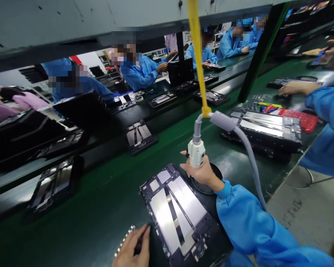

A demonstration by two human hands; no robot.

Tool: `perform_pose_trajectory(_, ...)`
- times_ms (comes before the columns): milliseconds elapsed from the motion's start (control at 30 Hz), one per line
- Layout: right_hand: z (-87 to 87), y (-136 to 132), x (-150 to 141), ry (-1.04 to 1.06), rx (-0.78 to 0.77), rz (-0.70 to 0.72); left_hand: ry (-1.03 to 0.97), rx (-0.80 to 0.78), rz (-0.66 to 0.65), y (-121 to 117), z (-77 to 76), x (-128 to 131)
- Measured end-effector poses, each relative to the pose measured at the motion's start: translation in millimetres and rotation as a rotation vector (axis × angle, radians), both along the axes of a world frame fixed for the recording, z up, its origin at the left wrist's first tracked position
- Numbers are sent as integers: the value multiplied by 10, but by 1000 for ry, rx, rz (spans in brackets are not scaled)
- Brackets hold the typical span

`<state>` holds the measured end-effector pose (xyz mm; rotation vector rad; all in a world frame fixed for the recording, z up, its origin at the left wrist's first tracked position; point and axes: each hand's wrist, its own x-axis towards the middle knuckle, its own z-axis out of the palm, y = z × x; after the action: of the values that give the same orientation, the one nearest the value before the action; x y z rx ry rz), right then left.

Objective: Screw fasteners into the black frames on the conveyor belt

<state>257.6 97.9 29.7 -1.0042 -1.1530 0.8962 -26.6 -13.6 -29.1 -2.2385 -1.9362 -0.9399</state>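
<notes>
An opened tablet chassis (pixel 180 211) with silver plates lies on a black holder in front of me on the green belt (pixel 100 207). My right hand (pixel 202 172) is wrapped round a white electric screwdriver (pixel 196 152) that hangs from a yellow cord (pixel 197 55) and a grey cable (pixel 247 148), held at the chassis's upper right corner. My left hand (pixel 133 248) rests at the chassis's lower left edge, fingers together, beside a thin black-and-white strip (pixel 124 241); whether it pinches the strip I cannot tell.
A round black dish (pixel 208 187) sits just behind my right hand. More opened chassis lie along the belt (pixel 139 135) (pixel 54 183) (pixel 267 128). A co-worker in blue (pixel 325 107) sits at right near a red tray (pixel 303 120). Other workers sit across the line.
</notes>
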Motion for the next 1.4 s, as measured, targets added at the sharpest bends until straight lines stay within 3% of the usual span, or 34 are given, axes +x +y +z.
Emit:
perform_pose_trajectory(167, 324, -216, -108, 38, 95, -35, -171, -35, -95, 32, 168, 349)
perform_pose_trajectory(333, 507, -402, -598, 46, 79, 184, -279, -154, -111, 62, 189, 398)
perform_pose_trajectory(467, 430, -376, -1061, 5, 20, 326, -342, -75, -6, 44, 145, 168)
perform_pose_trajectory(600, 307, -245, -1272, -62, -28, 377, -410, 14, 119, 29, 95, 10)
perform_pose_trajectory(1100, 134, -153, -1391, -61, 11, 369, -379, 32, 127, 10, 121, 62)
perform_pose_trajectory(1400, 130, -181, -1414, -100, -19, 378, -560, 73, 147, -19, 148, 81)
